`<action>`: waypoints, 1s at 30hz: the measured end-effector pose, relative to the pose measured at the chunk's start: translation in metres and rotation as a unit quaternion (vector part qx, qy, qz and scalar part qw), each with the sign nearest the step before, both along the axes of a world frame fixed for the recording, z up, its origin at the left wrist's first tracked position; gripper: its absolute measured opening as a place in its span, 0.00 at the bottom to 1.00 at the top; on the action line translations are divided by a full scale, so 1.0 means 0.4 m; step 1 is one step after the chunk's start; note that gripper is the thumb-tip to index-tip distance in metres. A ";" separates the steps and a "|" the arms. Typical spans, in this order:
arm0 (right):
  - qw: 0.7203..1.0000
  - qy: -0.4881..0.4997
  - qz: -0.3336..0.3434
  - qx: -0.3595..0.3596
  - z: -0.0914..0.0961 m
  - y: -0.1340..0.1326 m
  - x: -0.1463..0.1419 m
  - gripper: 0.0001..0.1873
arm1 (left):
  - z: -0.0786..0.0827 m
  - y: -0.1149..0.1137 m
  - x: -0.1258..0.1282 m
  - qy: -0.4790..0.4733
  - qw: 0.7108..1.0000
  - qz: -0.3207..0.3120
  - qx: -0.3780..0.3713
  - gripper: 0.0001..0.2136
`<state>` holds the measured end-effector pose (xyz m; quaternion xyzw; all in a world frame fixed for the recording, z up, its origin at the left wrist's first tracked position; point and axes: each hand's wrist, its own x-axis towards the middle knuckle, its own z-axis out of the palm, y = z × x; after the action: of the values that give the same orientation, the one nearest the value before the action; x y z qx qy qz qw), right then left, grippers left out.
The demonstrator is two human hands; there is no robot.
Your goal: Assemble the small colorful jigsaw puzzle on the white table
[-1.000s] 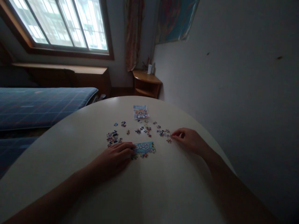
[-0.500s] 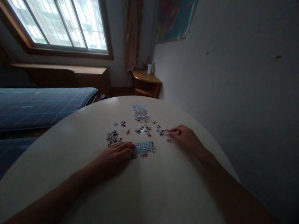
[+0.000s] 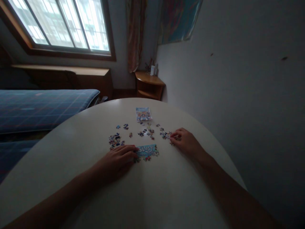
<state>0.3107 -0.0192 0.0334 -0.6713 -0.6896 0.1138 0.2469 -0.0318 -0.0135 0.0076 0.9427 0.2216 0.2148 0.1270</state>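
On the white table (image 3: 157, 197), the left hand (image 3: 120, 158), lying flat, and the right hand (image 3: 187, 143), bunched, its hold unclear, are apart, one across the left end of the near puzzle strip (image 3: 147, 150), one at the right-side loose pieces (image 3: 165, 135).
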 end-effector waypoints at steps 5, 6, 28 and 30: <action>1.000 -0.005 0.003 0.007 0.000 -0.002 -0.017 0.08 | 0.004 -0.001 0.000 0.002 1.000 -0.001 -0.002 0.10; 1.000 -0.015 0.006 0.013 -0.002 0.000 -0.021 0.09 | 0.004 0.000 -0.001 0.003 1.000 -0.003 -0.004 0.11; 0.996 -0.061 0.027 0.055 -0.035 0.004 -0.038 0.14 | 0.000 0.002 -0.001 0.010 1.000 0.000 0.002 0.10; 0.996 -0.063 0.020 0.056 -0.036 0.007 -0.034 0.16 | 0.004 0.000 0.001 0.000 1.000 -0.002 0.006 0.10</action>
<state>0.2971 -0.0166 0.0190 -0.6482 -0.7223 0.0371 0.2381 -0.0313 -0.0135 0.0090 0.9438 0.2187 0.2157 0.1219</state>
